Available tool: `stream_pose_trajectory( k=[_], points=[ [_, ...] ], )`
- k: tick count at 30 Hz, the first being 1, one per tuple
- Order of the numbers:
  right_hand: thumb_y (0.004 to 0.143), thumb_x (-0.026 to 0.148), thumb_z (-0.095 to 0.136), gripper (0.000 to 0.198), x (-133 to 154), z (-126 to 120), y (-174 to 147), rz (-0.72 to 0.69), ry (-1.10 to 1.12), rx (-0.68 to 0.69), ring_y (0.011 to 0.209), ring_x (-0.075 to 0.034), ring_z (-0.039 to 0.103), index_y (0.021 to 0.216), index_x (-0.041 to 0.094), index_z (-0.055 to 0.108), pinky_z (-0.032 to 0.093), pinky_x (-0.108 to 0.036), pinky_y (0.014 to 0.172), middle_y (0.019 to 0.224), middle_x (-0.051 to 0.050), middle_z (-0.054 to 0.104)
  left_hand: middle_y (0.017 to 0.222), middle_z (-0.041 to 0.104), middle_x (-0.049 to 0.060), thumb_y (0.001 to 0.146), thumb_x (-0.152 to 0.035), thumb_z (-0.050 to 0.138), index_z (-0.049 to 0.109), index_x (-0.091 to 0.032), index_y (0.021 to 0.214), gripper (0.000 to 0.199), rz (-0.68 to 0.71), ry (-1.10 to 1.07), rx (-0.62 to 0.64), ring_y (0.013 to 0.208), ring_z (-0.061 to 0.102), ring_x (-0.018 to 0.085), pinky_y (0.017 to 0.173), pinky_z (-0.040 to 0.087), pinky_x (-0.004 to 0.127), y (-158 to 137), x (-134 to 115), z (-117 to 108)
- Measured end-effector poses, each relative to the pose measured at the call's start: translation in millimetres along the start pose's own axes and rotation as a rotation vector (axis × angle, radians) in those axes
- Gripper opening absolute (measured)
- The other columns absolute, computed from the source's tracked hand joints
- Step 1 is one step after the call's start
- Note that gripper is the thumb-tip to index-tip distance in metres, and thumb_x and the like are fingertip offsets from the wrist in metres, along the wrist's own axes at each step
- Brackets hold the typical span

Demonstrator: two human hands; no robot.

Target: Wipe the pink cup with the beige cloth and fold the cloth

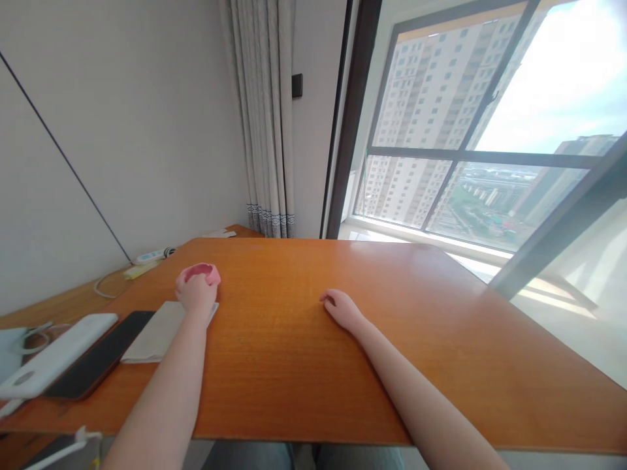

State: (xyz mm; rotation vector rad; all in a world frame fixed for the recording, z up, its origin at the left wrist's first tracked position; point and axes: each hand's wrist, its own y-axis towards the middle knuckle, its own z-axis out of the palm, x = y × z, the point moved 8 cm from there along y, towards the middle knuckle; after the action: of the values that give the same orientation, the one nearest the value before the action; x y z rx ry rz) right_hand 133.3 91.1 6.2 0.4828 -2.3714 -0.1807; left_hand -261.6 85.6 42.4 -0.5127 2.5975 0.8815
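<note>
My left hand (194, 294) is closed on a pink hollow object (212, 274) with a raised rim, like a small bowl or a ring, at the left far part of the wooden table (284, 365). The hand covers its near side, so its full shape cannot be made out. Just behind that wrist lies a folded beige cloth or pouch (155, 334), with a white edge poking out on its right. My right hand (343, 309) rests on the tabletop near the middle, its fingers curled in and nothing seen in them.
Left of the cloth lie a dark flat phone-like slab (105, 356) and a long white device (61, 352) with cables. A power strip (149, 256) sits by the wall. A curtain (267, 130) hangs at the back, and a large window (455, 156) stands to the right.
</note>
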Motion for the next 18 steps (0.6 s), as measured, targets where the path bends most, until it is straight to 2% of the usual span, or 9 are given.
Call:
stream_pose_trajectory(
  k=[2, 4, 7, 10, 12, 15, 18],
  points=[
    [0.074, 0.009, 0.044, 0.025, -0.5, -0.3, 0.2, 0.002, 0.013, -0.001, 0.087, -0.018, 0.060, 0.083, 0.018, 0.065, 0.043, -0.030, 0.081, 0.089, -0.005, 0.068, 0.088, 0.055, 0.016, 0.077, -0.027, 0.052, 0.052, -0.013, 0.071, 0.015, 0.022, 0.010, 0.013, 0.108, 0.040, 0.040, 0.082, 0.031, 0.054, 3.8, -5.7, -0.7],
    [0.073, 0.009, 0.044, 0.025, -1.9, -0.5, 1.0, 0.001, 0.035, -0.014, 0.085, -0.019, 0.060, 0.082, 0.019, 0.065, 0.043, -0.030, 0.081, 0.087, -0.005, 0.067, 0.082, 0.055, 0.013, 0.077, -0.030, 0.053, 0.049, -0.015, 0.068, 0.018, 0.088, 0.007, 0.040, 0.100, 0.046, 0.035, 0.085, 0.033, 0.051, 5.9, -23.1, 0.2],
    [0.074, 0.014, 0.044, 0.024, -7.5, -2.1, 3.2, 0.020, 0.103, -0.072, 0.076, -0.018, 0.059, 0.086, 0.019, 0.064, 0.045, -0.031, 0.076, 0.079, -0.003, 0.065, 0.078, 0.056, 0.010, 0.077, -0.033, 0.055, 0.045, -0.018, 0.064, 0.022, 0.279, -0.046, 0.064, 0.092, 0.049, 0.028, 0.091, 0.034, 0.046, -4.4, -73.1, 3.5],
    [0.079, 0.027, 0.044, 0.027, -16.9, -8.0, 4.9, 0.076, 0.253, -0.188, 0.067, -0.017, 0.056, 0.099, 0.019, 0.060, 0.046, -0.031, 0.067, 0.078, -0.002, 0.062, 0.081, 0.057, 0.010, 0.078, -0.034, 0.056, 0.044, -0.019, 0.064, 0.023, 0.471, -0.217, 0.044, 0.092, 0.049, 0.027, 0.093, 0.036, 0.044, -38.2, -136.8, 3.4],
    [0.082, 0.038, 0.044, 0.035, -20.7, -14.0, 4.8, 0.092, 0.389, -0.276, 0.073, -0.017, 0.057, 0.109, 0.019, 0.055, 0.048, -0.031, 0.069, 0.089, -0.004, 0.061, 0.086, 0.057, 0.010, 0.081, -0.033, 0.055, 0.046, -0.019, 0.068, 0.021, 0.575, -0.339, 0.053, 0.097, 0.048, 0.026, 0.095, 0.036, 0.044, -69.8, -177.7, 3.3],
    [0.085, 0.047, 0.041, 0.043, -19.6, -24.8, 3.4, 0.052, 0.552, -0.393, 0.098, -0.019, 0.056, 0.119, 0.021, 0.049, 0.045, -0.035, 0.087, 0.108, -0.007, 0.059, 0.094, 0.057, 0.008, 0.080, -0.028, 0.057, 0.048, -0.019, 0.074, 0.014, 0.763, -0.447, 0.176, 0.104, 0.046, 0.025, 0.099, 0.034, 0.046, -119.3, -231.5, 9.1],
    [0.087, 0.048, 0.036, 0.042, -18.0, -30.2, 3.3, 0.020, 0.633, -0.441, 0.112, -0.019, 0.050, 0.116, 0.023, 0.051, 0.036, -0.038, 0.101, 0.117, -0.006, 0.058, 0.097, 0.057, 0.007, 0.079, -0.027, 0.059, 0.050, -0.019, 0.079, 0.013, 0.798, -0.522, 0.295, 0.104, 0.046, 0.024, 0.099, 0.035, 0.047, -147.0, -257.1, 15.3]
  ],
)
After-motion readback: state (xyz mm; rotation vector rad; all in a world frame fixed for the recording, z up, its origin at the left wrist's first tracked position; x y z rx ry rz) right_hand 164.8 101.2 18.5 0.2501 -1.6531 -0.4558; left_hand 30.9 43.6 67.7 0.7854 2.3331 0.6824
